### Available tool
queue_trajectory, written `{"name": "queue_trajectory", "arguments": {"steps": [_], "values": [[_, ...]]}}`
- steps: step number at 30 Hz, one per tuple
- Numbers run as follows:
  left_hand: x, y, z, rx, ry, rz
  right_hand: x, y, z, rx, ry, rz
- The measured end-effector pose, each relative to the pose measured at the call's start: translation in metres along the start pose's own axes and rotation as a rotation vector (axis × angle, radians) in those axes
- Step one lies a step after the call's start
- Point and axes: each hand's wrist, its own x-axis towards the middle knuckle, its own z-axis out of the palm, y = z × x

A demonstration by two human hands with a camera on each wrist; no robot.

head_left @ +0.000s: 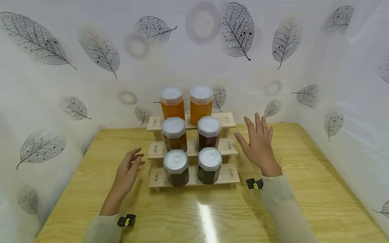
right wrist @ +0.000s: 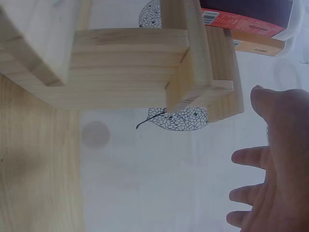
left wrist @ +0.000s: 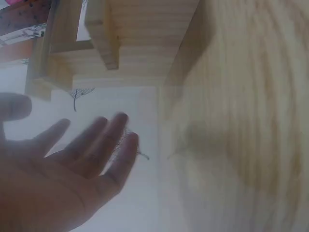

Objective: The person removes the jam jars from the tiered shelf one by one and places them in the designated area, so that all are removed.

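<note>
A three-step wooden rack [head_left: 229, 173] stands on the table and bears two lidded jars per step. Orange-amber jars [head_left: 172, 109] are on the top step, darker brown-red jars [head_left: 208, 140] on the middle one, and very dark jars [head_left: 177, 179] on the lowest. All lids are whitish. My left hand [head_left: 126, 173] hovers left of the rack, fingers loosely bent and apart from it. To the right of the rack my right hand [head_left: 259, 146] is raised with spread fingers. Both hands hold nothing. In the right wrist view, a red label with a barcode shows on a jar [right wrist: 246, 19].
The wood-grained table [head_left: 194, 212] reaches to a pale cloth backdrop [head_left: 182, 71] printed with leaves, which also rises along both sides. Black wristbands [head_left: 254, 184] sit at the beige sleeves [head_left: 282, 206]. A bright reflection lies on the table in front of the rack.
</note>
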Motion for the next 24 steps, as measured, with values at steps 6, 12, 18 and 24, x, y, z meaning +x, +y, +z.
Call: {"name": "queue_trajectory", "arguments": {"steps": [6, 12, 18, 24], "values": [[0.002, -0.007, 0.008, -0.115, 0.024, -0.066, 0.011, -0.007, -0.006, 0.039, 0.035, -0.042], [0.003, -0.010, 0.018, -0.167, -0.021, -0.151, 0.026, -0.016, -0.012, 0.151, 0.073, -0.093], [0.001, -0.017, 0.022, -0.172, -0.058, -0.169, 0.041, -0.030, -0.016, 0.207, 0.039, -0.112], [-0.001, -0.021, 0.018, -0.143, -0.136, -0.145, 0.055, -0.043, -0.019, 0.241, 0.000, -0.141]]}}
